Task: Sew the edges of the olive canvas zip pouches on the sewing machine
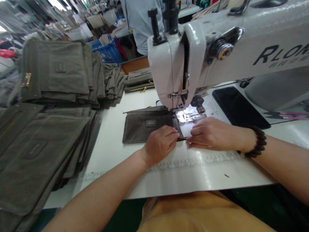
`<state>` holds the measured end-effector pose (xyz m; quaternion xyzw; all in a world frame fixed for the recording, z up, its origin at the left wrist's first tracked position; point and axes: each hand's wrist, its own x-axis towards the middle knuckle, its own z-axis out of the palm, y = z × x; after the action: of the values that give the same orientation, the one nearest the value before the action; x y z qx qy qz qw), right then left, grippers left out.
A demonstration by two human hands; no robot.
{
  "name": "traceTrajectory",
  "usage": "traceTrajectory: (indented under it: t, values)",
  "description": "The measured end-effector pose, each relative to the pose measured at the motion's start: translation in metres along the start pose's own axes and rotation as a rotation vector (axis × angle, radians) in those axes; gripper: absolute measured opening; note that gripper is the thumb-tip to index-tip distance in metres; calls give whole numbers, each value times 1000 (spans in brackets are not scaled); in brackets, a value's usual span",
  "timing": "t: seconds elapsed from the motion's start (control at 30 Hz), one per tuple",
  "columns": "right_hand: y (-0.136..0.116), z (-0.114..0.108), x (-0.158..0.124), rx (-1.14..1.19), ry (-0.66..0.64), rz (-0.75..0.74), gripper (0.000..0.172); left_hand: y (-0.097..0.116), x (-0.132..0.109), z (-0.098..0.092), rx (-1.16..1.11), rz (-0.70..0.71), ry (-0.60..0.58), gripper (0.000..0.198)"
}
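A dark olive fabric pouch (135,129) with a small label patch lies flat on the white table, its right edge at the lit needle area of a sewing machine (164,64). My left hand (161,141) rests on the pouch's lower right corner, fingers bent and pressed together on the cloth. Just right of it, my right hand (209,133) is closed in a pinch at the same corner, where a thin dark edge runs between the two hands. The right fingertips hide what exactly they grip. A dark beaded bracelet (257,141) circles my right wrist.
Stacks of olive fabric pieces (65,71) fill the left side, with more pieces (36,161) in front. Zippered pouches (138,80) lie behind the machine head. A black phone (241,108) and pink-handled scissors (289,116) are at right. A person (142,25) stands beyond, near a blue basket (109,51).
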<state>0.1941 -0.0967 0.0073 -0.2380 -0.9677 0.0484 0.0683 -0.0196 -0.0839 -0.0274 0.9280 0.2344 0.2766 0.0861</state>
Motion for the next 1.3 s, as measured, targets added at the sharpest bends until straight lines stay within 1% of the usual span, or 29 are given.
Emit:
traceTrajectory:
  t: [0.13,0.27,0.33,0.43,0.5,0.7,0.8,0.87,0.97,1.03,1.13,1.3]
  values:
    - [-1,2,0,-43,50,-9,27,2,1,-1,59,38,-18,14]
    - [-2,5,2,-91,-1,-18,24,4,0,-3,191,123,-50,15]
    - [-3,6,3,-113,-25,-7,24,2,-1,-3,220,174,-31,17]
    - [-3,8,3,-122,-47,29,23,-2,-2,-4,213,215,-10,20]
    - [-2,9,4,-121,-54,62,21,-6,-1,-5,209,226,-23,22]
    - [0,9,9,-105,-89,222,25,-22,9,-5,194,253,-74,24]
    - [1,10,12,-83,-68,284,30,-31,13,-4,186,249,-95,23]
    - [1,11,13,-106,-55,325,33,-37,16,-4,209,242,-116,22]
    - [0,13,15,-150,-54,364,34,-44,20,-4,244,223,-162,19]
    - [-1,14,15,-156,-52,368,33,-48,23,-3,246,185,-179,17]
    - [-1,15,15,-164,-49,363,33,-52,29,-3,248,134,-175,16]
    - [0,16,14,-175,-39,357,32,-55,36,-4,267,105,-171,13]
